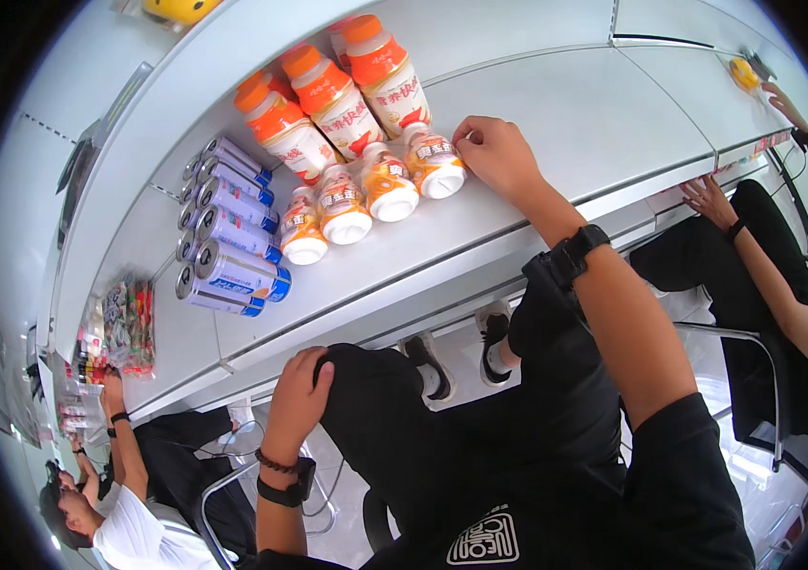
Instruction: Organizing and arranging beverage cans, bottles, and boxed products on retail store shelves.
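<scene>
Several small orange-and-white plastic bottles (390, 182) lie on their sides in a row on the white shelf (554, 107), bases towards me. My right hand (500, 153) is at the right end of this row, fingers curled, thumb and fingertips beside the rightmost small bottle (436, 162); whether it grips the bottle cannot be told. Behind the row, larger orange-capped bottles (340, 107) stand, with more partly hidden at the back. My left hand (299, 395) rests on my knee, holding nothing.
Several blue-and-white cans (233, 221) are grouped left of the bottles. Packaged goods (129, 324) lie further left. The shelf's front edge (404, 274) runs above my knees. People work on both sides; a co-worker's hand (710, 203) is at the shelf edge on the right.
</scene>
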A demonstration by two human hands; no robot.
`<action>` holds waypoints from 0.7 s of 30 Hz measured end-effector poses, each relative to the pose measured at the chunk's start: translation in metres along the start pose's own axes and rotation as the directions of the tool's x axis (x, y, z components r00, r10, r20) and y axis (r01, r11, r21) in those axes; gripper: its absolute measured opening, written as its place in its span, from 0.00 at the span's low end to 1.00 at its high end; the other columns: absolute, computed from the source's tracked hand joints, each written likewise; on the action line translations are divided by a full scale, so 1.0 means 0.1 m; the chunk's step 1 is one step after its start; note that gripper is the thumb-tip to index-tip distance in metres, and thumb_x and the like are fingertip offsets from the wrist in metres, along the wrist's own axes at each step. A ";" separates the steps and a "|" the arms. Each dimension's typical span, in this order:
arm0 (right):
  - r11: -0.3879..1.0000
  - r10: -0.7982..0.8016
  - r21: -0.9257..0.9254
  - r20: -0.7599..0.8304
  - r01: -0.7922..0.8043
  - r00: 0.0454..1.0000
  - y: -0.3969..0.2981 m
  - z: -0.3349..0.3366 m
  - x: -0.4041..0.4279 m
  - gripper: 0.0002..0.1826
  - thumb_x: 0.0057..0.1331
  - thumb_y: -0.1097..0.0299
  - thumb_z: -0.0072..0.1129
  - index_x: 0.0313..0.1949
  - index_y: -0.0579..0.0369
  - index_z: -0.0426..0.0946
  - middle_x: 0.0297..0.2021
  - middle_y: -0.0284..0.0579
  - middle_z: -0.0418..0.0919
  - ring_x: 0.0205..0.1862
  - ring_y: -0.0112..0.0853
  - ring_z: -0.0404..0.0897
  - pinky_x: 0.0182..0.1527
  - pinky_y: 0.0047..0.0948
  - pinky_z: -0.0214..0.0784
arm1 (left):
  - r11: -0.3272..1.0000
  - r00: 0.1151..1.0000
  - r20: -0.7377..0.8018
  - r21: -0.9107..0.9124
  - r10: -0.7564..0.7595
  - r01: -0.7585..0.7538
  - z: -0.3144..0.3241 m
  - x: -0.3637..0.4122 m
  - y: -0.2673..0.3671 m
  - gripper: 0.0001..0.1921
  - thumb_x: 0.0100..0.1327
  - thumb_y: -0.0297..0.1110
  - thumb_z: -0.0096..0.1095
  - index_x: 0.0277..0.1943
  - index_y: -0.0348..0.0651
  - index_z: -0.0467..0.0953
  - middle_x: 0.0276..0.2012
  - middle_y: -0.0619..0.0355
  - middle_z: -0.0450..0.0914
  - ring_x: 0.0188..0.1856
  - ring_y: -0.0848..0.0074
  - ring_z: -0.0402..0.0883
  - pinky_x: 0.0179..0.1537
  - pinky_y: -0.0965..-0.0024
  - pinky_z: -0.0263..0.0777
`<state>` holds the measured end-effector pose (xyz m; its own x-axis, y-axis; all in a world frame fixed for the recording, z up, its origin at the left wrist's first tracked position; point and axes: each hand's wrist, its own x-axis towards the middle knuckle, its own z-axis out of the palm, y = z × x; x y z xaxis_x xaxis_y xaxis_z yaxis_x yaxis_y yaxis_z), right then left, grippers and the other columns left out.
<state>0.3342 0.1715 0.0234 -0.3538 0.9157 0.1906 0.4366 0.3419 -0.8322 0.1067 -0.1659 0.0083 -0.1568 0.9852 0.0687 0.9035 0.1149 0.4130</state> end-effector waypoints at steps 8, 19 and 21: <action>1.000 0.015 -0.004 -0.001 -0.015 1.000 0.01 0.07 0.03 0.11 0.59 0.65 0.53 0.35 0.54 0.82 0.29 0.45 0.84 0.33 0.39 0.83 0.40 0.35 0.74 | 0.863 0.875 0.272 -0.210 -0.400 0.459 0.08 0.28 -0.41 0.22 0.70 0.45 0.49 0.49 0.30 0.78 0.45 0.40 0.82 0.53 0.54 0.79 0.56 0.65 0.68; 0.999 -0.030 0.040 -0.038 0.031 0.999 0.02 0.12 0.00 0.11 0.58 0.70 0.52 0.36 0.59 0.81 0.25 0.46 0.81 0.25 0.33 0.80 0.32 0.31 0.71 | 0.964 0.795 0.573 -0.035 -0.197 0.264 0.12 0.48 -0.71 0.17 0.69 0.34 0.42 0.51 0.39 0.78 0.50 0.48 0.81 0.54 0.62 0.78 0.58 0.70 0.67; 0.998 -0.028 0.056 -0.032 0.030 0.999 0.01 0.09 0.00 0.11 0.58 0.70 0.52 0.36 0.59 0.82 0.25 0.46 0.81 0.26 0.34 0.80 0.32 0.31 0.71 | 0.958 0.800 0.558 -0.031 -0.220 0.284 0.12 0.48 -0.65 0.16 0.69 0.33 0.42 0.51 0.39 0.78 0.50 0.48 0.81 0.54 0.61 0.78 0.58 0.70 0.67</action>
<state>0.3267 0.1701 0.0179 -0.3394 0.9120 0.2304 0.3788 0.3568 -0.8539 0.0450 -0.1241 -0.0265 -0.1010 0.8338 -0.5428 0.8089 0.3865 0.4431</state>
